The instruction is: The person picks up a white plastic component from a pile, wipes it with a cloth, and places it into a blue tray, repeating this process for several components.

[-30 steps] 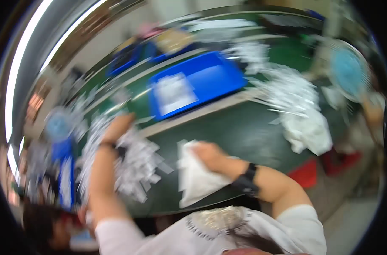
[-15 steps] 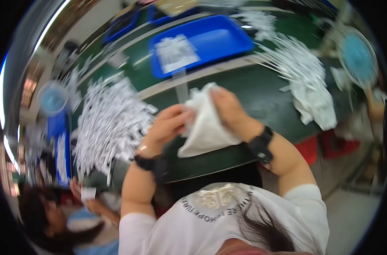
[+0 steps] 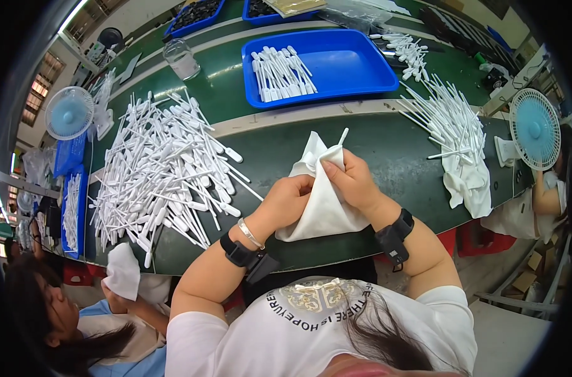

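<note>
A white cloth (image 3: 327, 210) hangs folded between my two hands over the table's near part. The tip of a white plastic stick (image 3: 344, 136) pokes out of its upper edge; the rest is wrapped and hidden. My right hand (image 3: 356, 182) is closed on the cloth around that stick, thumb on top. My left hand (image 3: 288, 200) grips the cloth's left side, its fingertips tucked out of sight in the fold. Left of it spreads a big heap of white plastic sticks (image 3: 163, 173) with wide flat ends.
A blue tray (image 3: 352, 91) beyond my hands holds sticks at its left end. More sticks (image 3: 452, 122) lie on a crumpled cloth (image 3: 471, 188) at right. Fans (image 3: 69, 113) stand at both sides; a clear bottle (image 3: 182, 60) stands far left. A co-worker (image 3: 66, 314) holds a cloth at lower left.
My left hand has come lower and nearer along the cloth. A stick's tip now shows above my right hand. The co-worker at left has raised a white cloth. The earlier view is blurred.
</note>
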